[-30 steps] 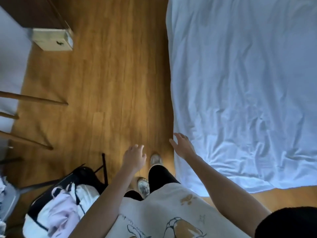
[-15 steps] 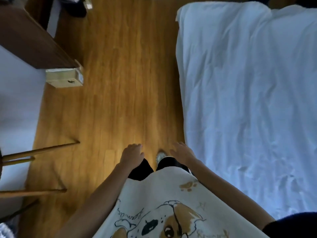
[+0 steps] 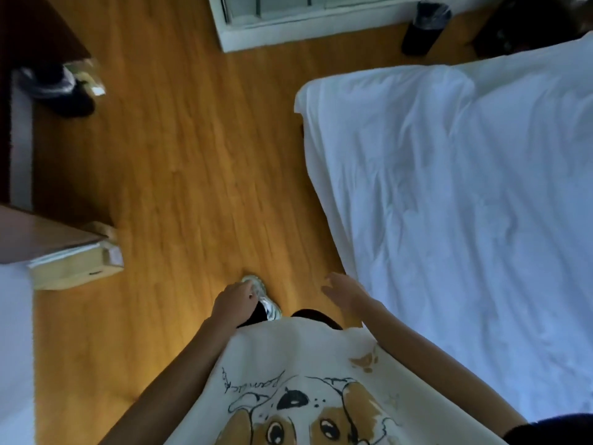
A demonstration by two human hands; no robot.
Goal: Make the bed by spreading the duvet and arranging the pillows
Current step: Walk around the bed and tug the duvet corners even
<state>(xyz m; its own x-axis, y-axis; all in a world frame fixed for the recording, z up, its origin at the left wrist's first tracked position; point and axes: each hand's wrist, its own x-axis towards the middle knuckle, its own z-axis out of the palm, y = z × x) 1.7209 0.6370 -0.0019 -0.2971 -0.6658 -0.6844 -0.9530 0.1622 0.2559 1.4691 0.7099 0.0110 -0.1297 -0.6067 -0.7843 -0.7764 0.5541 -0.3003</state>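
Right of the walking line, the bed (image 3: 321, 175) carries the white duvet (image 3: 465, 194), spread over the mattress with its left edge hanging toward the wooden floor (image 3: 192, 155). Surface is creased all over; a puffier fold sits at the far corner. No pillows visible, can't tell where they are.

Left hand (image 3: 236, 300) hangs loosely curled in front of the body, holding nothing. Right hand (image 3: 345, 289) is released, fingers (image 3: 330, 279) spread and relaxed, just beside the duvet's hanging edge but apart from it. Person stands on the floor beside the bed; one shoe (image 3: 264, 298) shows under the left hand.

Handling, as a judgement: the duvet looks soft, limp, light for its bulk, not slippery, not fragile. It'll drape and bunch rather than slide as a sheet, so pushing won't flatten it. Best hold is likely the hem or a corner, pinched with both hands well apart, then lifted and shaken out. Far corner fold looks like the spot needing it most.

Far side: dark bin (image 3: 423, 27) near a white frame. Left: wooden furniture (image 3: 38, 236).
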